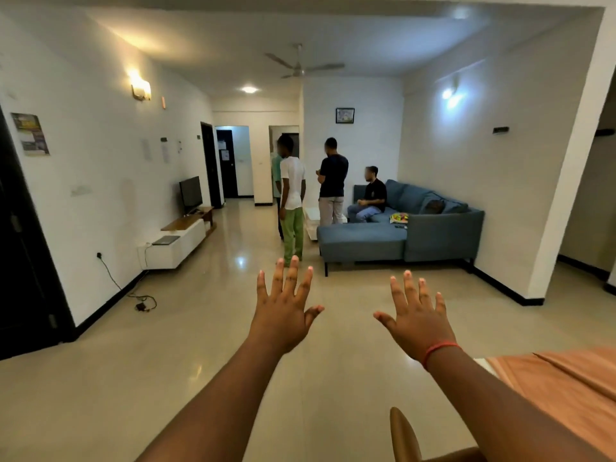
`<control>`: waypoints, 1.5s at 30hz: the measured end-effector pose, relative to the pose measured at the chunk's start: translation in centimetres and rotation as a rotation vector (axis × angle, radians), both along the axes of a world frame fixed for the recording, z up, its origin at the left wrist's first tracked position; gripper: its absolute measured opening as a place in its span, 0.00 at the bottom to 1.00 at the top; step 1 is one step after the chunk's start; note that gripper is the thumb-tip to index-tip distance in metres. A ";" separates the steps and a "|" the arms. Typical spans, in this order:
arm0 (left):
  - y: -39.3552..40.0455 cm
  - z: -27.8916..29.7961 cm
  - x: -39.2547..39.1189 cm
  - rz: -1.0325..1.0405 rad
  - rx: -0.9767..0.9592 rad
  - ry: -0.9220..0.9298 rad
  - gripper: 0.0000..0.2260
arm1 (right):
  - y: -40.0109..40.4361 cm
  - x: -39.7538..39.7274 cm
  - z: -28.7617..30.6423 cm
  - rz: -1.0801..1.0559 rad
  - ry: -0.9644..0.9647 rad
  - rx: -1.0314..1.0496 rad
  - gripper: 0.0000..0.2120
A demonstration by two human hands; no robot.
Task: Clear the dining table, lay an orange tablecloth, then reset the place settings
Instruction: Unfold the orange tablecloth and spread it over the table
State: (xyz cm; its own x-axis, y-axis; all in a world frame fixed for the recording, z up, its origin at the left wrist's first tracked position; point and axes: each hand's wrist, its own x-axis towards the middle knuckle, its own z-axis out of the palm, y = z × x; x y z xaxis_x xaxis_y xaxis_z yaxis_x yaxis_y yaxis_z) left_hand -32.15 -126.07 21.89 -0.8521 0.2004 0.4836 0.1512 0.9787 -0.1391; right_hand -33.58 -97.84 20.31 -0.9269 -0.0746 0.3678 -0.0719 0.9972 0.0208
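Left hand (283, 315) and right hand (418, 323) raised with fingers spread, each grip holding nothing; the orange tablecloth (563, 385) already covers the desk, below and right of the right grip, so resetting place settings likely follows.

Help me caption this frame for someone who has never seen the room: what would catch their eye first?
Two bare hands, the left hand and the right hand, are raised with fingers spread over the shiny floor, holding nothing. Behind them, people gather beside a blue sofa at centre right. An orange tablecloth covers a table corner at the lower right edge.
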 end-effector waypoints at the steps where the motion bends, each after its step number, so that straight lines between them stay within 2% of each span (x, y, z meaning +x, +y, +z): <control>1: -0.1 0.0 -2.1 -0.012 -0.005 0.002 0.34 | -0.2 -1.8 0.0 -0.009 0.000 0.001 0.41; 6: 0.8 -2.7 -14.9 -0.092 -0.028 -0.026 0.34 | 0.2 -11.4 -2.9 -0.088 -0.050 0.003 0.40; 11: 5.0 -5.4 -28.3 -0.256 -0.061 -0.063 0.34 | 2.7 -20.2 -6.4 -0.233 -0.122 -0.029 0.40; 15: 10.5 -6.0 -37.9 -0.439 -0.117 -0.125 0.34 | 5.9 -26.4 -7.3 -0.406 -0.145 -0.108 0.39; 20: 19.9 -8.2 -46.6 -0.653 -0.164 -0.196 0.35 | 12.0 -29.9 -9.6 -0.637 -0.222 -0.202 0.39; 25: 32.6 -13.3 -51.6 -0.891 -0.258 -0.289 0.35 | 21.7 -29.6 -14.8 -0.926 -0.332 -0.344 0.38; 30: 43.7 -19.3 -55.0 -1.051 -0.454 -0.413 0.34 | 29.7 -29.0 -22.5 -1.102 -0.689 -0.494 0.35; 33: 50.2 -21.9 -56.5 -1.130 -0.565 -0.451 0.33 | 32.1 -29.4 -26.6 -1.160 -0.799 -0.580 0.33; 38: 58.5 -26.6 -55.8 -1.323 -0.750 -0.509 0.32 | 34.1 -31.5 -30.7 -1.236 -0.784 -0.761 0.34; 42: 64.7 -29.8 -55.1 -1.506 -0.889 -0.542 0.28 | 34.9 -33.9 -31.7 -1.334 -0.641 -0.681 0.24; 45: 68.9 -32.2 -54.7 -1.672 -0.996 -0.560 0.29 | 35.0 -35.9 -31.9 -1.390 -0.542 -0.755 0.22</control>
State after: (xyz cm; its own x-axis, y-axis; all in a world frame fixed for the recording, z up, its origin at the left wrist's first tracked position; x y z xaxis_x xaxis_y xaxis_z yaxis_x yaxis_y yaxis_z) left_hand -86.89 -57.20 -10.30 0.4280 0.7718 -0.4702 0.8569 -0.5120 -0.0603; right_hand -69.49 -62.82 -11.61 -0.1544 0.8905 -0.4280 0.9785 0.0778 -0.1911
